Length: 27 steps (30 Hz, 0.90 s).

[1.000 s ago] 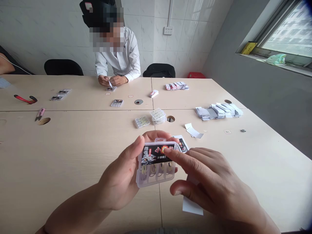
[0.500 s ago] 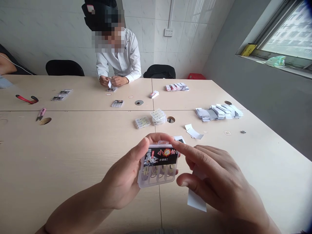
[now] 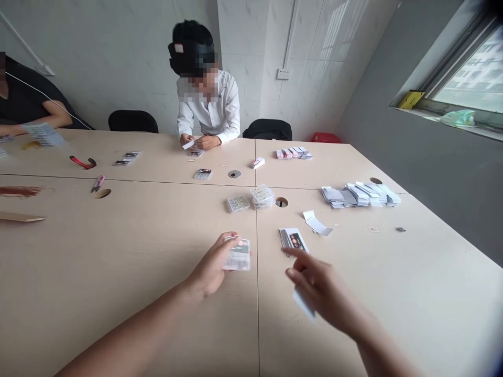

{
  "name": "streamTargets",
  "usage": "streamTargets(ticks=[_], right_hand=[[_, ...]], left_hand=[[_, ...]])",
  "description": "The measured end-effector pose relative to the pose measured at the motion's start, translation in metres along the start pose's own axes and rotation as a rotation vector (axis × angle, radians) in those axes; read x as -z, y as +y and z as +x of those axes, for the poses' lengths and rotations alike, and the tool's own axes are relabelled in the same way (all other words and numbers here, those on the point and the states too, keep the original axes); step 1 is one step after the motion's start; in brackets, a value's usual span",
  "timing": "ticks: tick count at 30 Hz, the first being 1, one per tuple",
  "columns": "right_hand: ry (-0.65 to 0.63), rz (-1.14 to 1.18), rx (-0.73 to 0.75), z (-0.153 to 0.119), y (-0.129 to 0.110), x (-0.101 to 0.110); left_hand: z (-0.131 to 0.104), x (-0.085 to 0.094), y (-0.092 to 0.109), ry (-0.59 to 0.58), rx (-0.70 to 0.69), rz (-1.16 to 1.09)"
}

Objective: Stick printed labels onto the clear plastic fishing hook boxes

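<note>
My left hand [image 3: 214, 267] is closed on the edge of a clear plastic hook box [image 3: 239, 256], thumb on top. Motion smears the box's dark label. My right hand [image 3: 320, 288] stretches its index finger over a small stack of printed cards or labels [image 3: 294, 241]; whether it touches them I cannot tell. The other fingers curl round a white paper slip [image 3: 304, 303] that hangs below the palm. Beyond my left hand stand another clear box of hooks [image 3: 238, 203] and a short pile of such boxes [image 3: 263, 197].
Bundles of white paper [image 3: 359, 195] lie to the right, near loose white strips [image 3: 316, 223]. A person in a white shirt [image 3: 208, 110] handles a slip across the table. Pink-handled cutters [image 3: 98, 183] and a red-and-black tool [image 3: 83, 162] lie left. Cable holes [image 3: 281, 202] pierce the tabletop.
My hands have moved apart and farther from me. The right finger has left the box and now points over the printed stack. My left hand keeps the box; the view has shifted.
</note>
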State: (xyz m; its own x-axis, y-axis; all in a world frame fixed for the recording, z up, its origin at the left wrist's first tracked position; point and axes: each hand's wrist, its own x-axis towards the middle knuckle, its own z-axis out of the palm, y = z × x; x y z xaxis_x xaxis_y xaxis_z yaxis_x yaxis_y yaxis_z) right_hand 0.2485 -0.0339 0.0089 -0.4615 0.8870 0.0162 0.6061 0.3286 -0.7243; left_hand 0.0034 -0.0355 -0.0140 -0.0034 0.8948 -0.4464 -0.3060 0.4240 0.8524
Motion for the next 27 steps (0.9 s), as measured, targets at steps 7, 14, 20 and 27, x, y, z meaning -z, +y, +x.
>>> streamTargets(ticks=[7,14,20,27], right_hand=[[-0.191,-0.141,-0.094,-0.003,0.012,-0.054],[-0.288,-0.197,-0.109,-0.006,0.015,-0.052],[-0.334,-0.223,-0.122,-0.007,0.018,-0.05],[-0.34,-0.231,-0.131,-0.007,0.02,-0.05]], left_hand=[[0.01,0.06,-0.025,0.276,-0.226,0.323],[0.0,0.086,-0.047,0.219,-0.406,0.664],[0.008,0.1,-0.053,0.225,-0.449,0.877],[0.058,0.118,-0.008,0.227,-0.505,1.009]])
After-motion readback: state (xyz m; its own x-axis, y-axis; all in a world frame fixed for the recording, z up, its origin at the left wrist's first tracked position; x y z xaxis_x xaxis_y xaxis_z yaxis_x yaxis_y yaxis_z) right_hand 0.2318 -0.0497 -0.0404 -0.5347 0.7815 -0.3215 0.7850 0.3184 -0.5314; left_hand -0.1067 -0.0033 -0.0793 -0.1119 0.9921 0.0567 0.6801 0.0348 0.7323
